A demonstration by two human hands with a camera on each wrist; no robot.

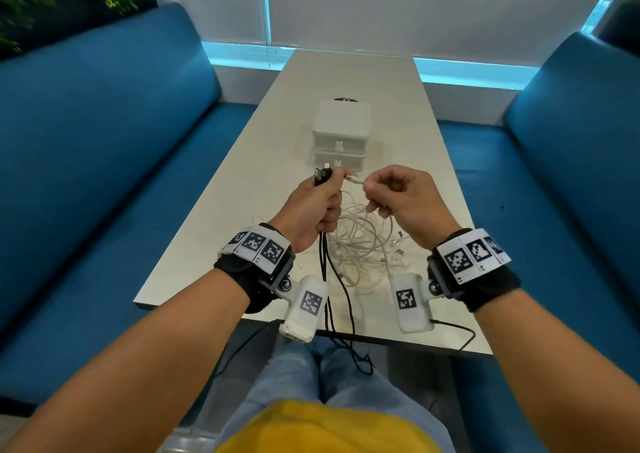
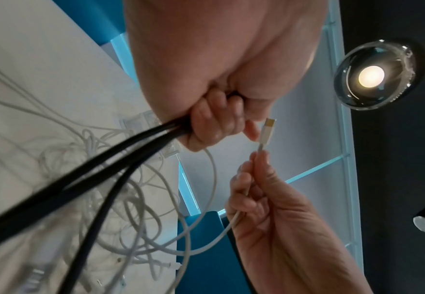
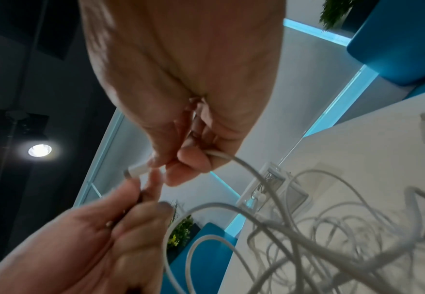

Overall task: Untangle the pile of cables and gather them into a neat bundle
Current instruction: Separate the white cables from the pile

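- left hand (image 1: 313,206) is fisted tight round a few black cables (image 1: 325,272), plugs poking out the top, tails hanging off the near edge of the desk (image 1: 214,210) toward the lap
- right hand (image 1: 403,199) is pinching a white cable (image 2: 239,216) just behind its connector (image 2: 266,132), thumb and fingertips curled on it, holding the plug up right next to the left fist
- rest of the white stuff is a loose white tangle (image 1: 363,241) on the desk under both hands, well short of a bundle imo
- biggest risk: the pinched cable runs straight back down into that tangle, so yanking it up probably cinches a loop into a knot rather than freeing it
- pull hard and the whole heap could drag toward the edge and slide off
- the left fist is already full, so opening a finger to take the white plug might let a black one slip
- dangling black tails could snag the wrist camera cord
- white drawer box (image 1: 341,133) sits just beyond, a flicked loop could catch on it
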